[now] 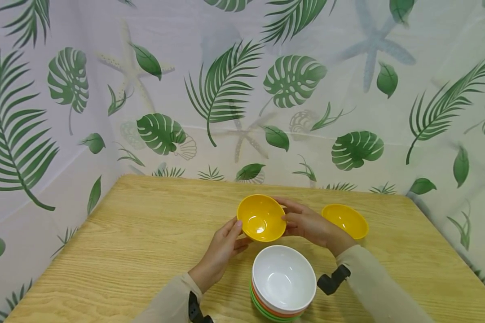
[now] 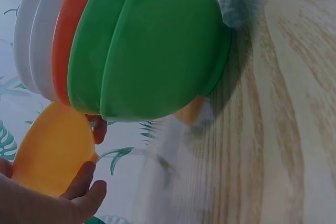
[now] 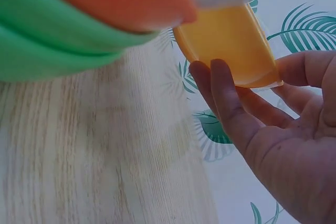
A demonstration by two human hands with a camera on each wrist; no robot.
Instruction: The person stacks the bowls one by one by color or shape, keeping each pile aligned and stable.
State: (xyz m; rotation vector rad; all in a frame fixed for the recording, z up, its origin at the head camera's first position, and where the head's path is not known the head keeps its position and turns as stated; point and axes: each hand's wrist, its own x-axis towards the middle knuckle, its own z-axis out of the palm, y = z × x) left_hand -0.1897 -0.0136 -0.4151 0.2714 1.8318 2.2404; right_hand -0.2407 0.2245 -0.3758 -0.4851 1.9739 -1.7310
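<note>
A yellow bowl point(image 1: 261, 218) is held between both hands, lifted above the table and tilted so its inside faces the head camera. My left hand point(image 1: 223, 251) grips its left rim, thumb at the edge and fingers beneath. On the other side my right hand point(image 1: 309, 223) pinches the right rim, thumb at the edge and fingers behind. Nearer to me stands a stack of nested bowls, a white bowl point(image 1: 284, 278) on top. In the left wrist view, orange point(image 2: 73, 35) and green bowls point(image 2: 163, 51) sit under the white ones.
A second yellow bowl point(image 1: 345, 220) rests on the wooden table point(image 1: 153, 251) at the right, behind the right forearm. A leaf-patterned cloth point(image 1: 234, 89) hangs along the table's back and sides.
</note>
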